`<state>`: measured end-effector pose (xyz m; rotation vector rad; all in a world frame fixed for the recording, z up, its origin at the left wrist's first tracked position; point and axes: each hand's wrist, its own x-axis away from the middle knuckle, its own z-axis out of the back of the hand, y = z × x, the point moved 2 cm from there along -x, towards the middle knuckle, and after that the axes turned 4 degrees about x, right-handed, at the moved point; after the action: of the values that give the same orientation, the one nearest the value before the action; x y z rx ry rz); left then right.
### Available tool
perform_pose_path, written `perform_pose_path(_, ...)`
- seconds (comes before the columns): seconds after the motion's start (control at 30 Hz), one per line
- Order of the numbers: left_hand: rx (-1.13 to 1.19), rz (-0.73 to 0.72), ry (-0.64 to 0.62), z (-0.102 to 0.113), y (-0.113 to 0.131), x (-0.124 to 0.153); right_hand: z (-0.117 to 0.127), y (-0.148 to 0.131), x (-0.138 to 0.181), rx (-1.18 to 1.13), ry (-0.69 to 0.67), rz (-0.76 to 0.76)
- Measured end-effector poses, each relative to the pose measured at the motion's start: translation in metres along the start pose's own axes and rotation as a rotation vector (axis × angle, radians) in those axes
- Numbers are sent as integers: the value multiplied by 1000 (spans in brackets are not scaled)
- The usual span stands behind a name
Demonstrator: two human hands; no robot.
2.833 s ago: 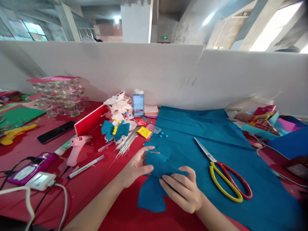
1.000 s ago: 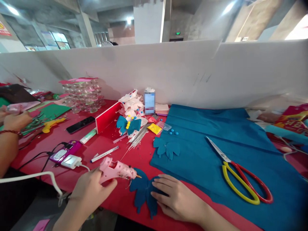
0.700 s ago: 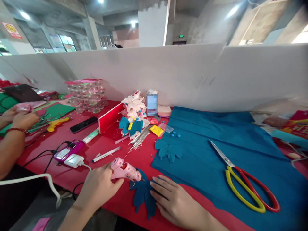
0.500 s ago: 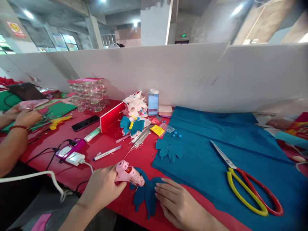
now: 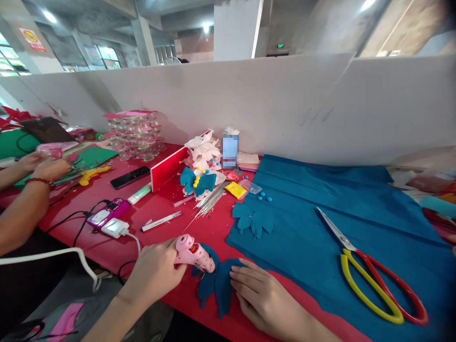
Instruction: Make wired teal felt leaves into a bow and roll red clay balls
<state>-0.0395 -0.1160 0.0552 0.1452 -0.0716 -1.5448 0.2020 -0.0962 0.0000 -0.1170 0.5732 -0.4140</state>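
— Gripping what in the left hand point(image 5: 160, 263)?
— Wrapping the fingers around the handle of a pink hot-glue gun point(image 5: 194, 255), aiming the nozzle end down and rightward at the middle of a dark-blue butterfly cutout point(image 5: 223, 287). Possibly touching the cutout with the tip, but seeing too little there to be sure.
— And doing what with the right hand point(image 5: 261, 294)?
— Resting unclenched, fingers outstretched side by side, over the edge of the cutout's right wing.
— Finding that cutout where, exactly?
— Seeing it lying on the red table point(image 5: 210, 233), near the front edge, between both hands and just beside the big blue cloth point(image 5: 302, 190).
— Noticing anything on the cloth?
— Spotting a second butterfly cutout point(image 5: 261, 226) lying near its left edge, small blue balls point(image 5: 270, 199) farther back, and scissors point(image 5: 347, 243) pointing their yellow and red handles toward the near right.
— And looking farther left?
— Noticing a bundle of thin wires point(image 5: 210, 200) near a yellow packet point(image 5: 235, 190), plus a white pen point(image 5: 162, 221) lying beyond the left hand.
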Motion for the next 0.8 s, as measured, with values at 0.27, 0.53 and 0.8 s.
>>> perform_pose_path(0.27, -41, 3, -51, -2, 2, -4, 1, -1, -1, 9, -14, -9)
perform_pose_path(0.53, -111, -11, -66, -3, 0, -3, 1, -1, -1, 5, 0, -8)
perform_pose_path(0.8, -99, -23, -82, -2, 0, -2, 0, 0, 0, -23, 9, -22)
